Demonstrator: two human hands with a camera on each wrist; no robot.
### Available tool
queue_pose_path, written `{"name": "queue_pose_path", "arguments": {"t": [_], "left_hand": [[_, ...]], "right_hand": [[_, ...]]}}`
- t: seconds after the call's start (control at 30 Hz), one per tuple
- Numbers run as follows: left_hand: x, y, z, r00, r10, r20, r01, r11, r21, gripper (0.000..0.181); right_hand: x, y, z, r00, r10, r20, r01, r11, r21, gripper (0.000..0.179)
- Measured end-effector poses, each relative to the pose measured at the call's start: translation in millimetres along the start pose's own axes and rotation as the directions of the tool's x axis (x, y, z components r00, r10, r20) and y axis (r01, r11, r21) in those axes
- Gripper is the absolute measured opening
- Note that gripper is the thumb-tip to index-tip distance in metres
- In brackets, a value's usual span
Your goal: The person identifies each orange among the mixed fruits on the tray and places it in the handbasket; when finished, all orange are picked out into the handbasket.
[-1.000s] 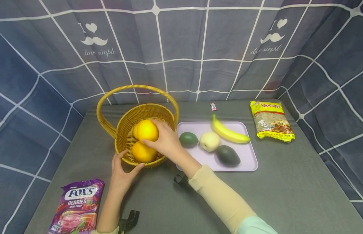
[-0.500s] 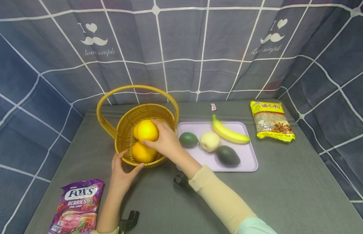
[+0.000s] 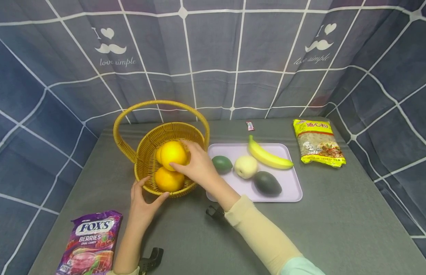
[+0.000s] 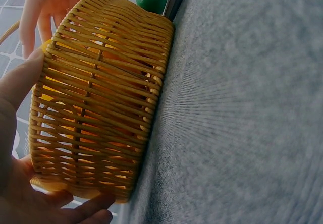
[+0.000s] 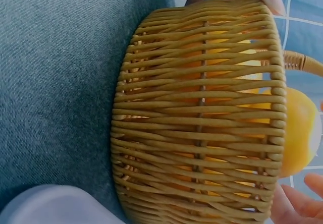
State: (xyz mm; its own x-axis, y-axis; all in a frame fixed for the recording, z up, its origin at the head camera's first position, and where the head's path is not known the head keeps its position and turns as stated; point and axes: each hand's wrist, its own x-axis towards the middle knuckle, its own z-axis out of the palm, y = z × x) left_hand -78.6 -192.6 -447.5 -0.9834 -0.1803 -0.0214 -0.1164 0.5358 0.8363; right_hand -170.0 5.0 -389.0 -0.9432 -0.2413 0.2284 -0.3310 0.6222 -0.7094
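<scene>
A woven wicker basket with a tall arched handle holds several oranges. One orange lies on top, higher than the orange near the front rim. My left hand grips the basket's near left side, its thumb at the rim and fingers against the wall, as the left wrist view shows. My right hand is at the right of the top orange, thumb and fingers spread around it with a narrow gap at the palm. In the right wrist view this orange rises past the basket rim.
Right of the basket lies a lilac tray with a banana, a pale round fruit and two dark green fruits. A candy bag is front left, a yellow food packet back right, a small wrapped sweet behind the tray.
My right hand has loosened from the top orange and shifted slightly right and toward me. The orange stays in the basket. The left hand and basket have not moved.
</scene>
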Motion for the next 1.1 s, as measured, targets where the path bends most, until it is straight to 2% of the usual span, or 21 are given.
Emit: {"name": "queue_pose_path", "arguments": {"t": [0.2,0.43,0.57,0.83,1.1], "left_hand": [[0.9,-1.6,-0.1,1.0,0.005,-0.002,-0.005,1.0,-0.01,0.083],[2.9,-1.3,0.1,1.0,0.006,-0.011,-0.007,1.0,-0.021,0.083],[4.3,-0.3,0.5,1.0,0.002,-0.01,-0.002,1.0,-0.021,0.083],[4.5,1.5,-0.2,1.0,-0.015,0.004,0.015,1.0,-0.005,0.085],[2.1,5.4,-4.5,0.999,-0.028,0.036,0.027,0.999,0.026,0.091]], "right_hand": [[-4.9,-0.3,-8.9,1.0,0.0,-0.018,0.0,1.0,0.014,0.079],[-14.3,-1.7,-28.2,0.999,0.009,-0.046,-0.003,0.994,0.113,0.079],[-22.0,-0.8,-40.8,0.996,0.01,-0.084,0.002,0.991,0.137,0.078],[-41.4,8.5,-66.4,0.983,0.031,-0.179,0.007,0.978,0.207,0.075],[-64.8,22.4,-96.9,0.96,0.102,-0.26,-0.035,0.968,0.249,0.076]]}}
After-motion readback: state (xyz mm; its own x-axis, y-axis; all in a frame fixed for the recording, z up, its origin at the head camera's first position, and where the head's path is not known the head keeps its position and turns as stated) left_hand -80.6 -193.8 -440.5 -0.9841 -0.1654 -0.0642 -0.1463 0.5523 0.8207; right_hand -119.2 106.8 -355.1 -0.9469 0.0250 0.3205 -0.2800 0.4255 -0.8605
